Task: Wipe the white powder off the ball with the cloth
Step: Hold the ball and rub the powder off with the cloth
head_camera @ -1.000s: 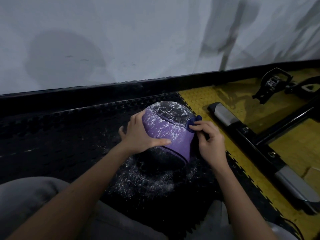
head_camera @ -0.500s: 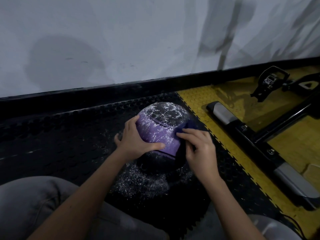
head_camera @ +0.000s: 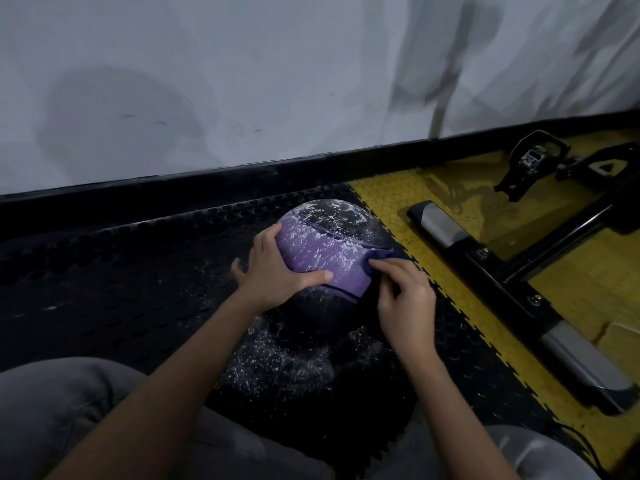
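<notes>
Blue cloth (head_camera: 379, 255) is bunched under the fingers (head_camera: 389, 269) of the right hand (head_camera: 407, 299), which are curled close together and pinch it against the right side of the ball (head_camera: 318, 249). The left hand (head_camera: 277, 275) grips the ball's left side, fingers spread over the top edge and thumb laid across the near face. The ball, purple and black, sits between the two hands on a black studded mat (head_camera: 104, 271). White powder (head_camera: 332, 216) speckles its top and its purple panel, and more lies scattered on the mat just in front of the ball. Right of the ball the floor turns yellow, and a black and grey metal frame (head_camera: 485, 268) lies there, well apart from it. A pedal (head_camera: 533, 157) hangs beyond the frame. Behind the ball stands a pale wall (head_camera: 242, 81). Grey trouser legs (head_camera: 52, 410) show nearest the camera, on either side.
</notes>
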Motion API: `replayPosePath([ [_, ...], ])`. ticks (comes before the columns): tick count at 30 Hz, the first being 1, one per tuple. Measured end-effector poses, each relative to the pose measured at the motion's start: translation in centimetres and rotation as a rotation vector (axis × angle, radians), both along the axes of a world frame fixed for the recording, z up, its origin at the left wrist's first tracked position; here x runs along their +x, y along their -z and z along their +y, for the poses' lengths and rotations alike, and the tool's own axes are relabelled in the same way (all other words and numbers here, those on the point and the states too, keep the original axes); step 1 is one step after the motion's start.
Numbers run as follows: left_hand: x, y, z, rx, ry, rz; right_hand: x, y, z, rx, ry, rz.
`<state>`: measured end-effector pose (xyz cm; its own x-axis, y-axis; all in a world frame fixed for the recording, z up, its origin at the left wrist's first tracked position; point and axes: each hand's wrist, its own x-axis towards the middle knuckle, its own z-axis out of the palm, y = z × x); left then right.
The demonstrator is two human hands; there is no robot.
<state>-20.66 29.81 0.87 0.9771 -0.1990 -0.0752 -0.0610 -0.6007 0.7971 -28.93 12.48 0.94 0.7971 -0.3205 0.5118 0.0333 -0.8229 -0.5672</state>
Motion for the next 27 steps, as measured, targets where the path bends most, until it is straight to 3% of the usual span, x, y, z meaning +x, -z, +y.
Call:
replayPosePath([
  [3, 0.3, -0.1, -0.1, -0.032, -0.018, 0.012, 0.8, -0.1, -0.6, 0.082, 0.044, 0.038],
  [10, 0.6, 0.4, -0.1, -0.022, -0.076, 0.008, 0.2, 0.4, 3.3, -0.230, -0.162, -0.033],
  [17, 0.0, 0.3, -1.1, -0.042, -0.047, -0.027, 2.3, -0.5, -1.4, 0.094, 0.049, 0.047],
  [22, -0.3, 0.8, -0.9, -0.030, -0.118, -0.046, 0.8, 0.0, 1.3, -0.075, -0.066, -0.042],
  [27, -1.2, 1.4, -0.5, -0.018, -0.143, -0.083, 0.2, 0.3, 2.1, -0.047, -0.060, -0.064],
])
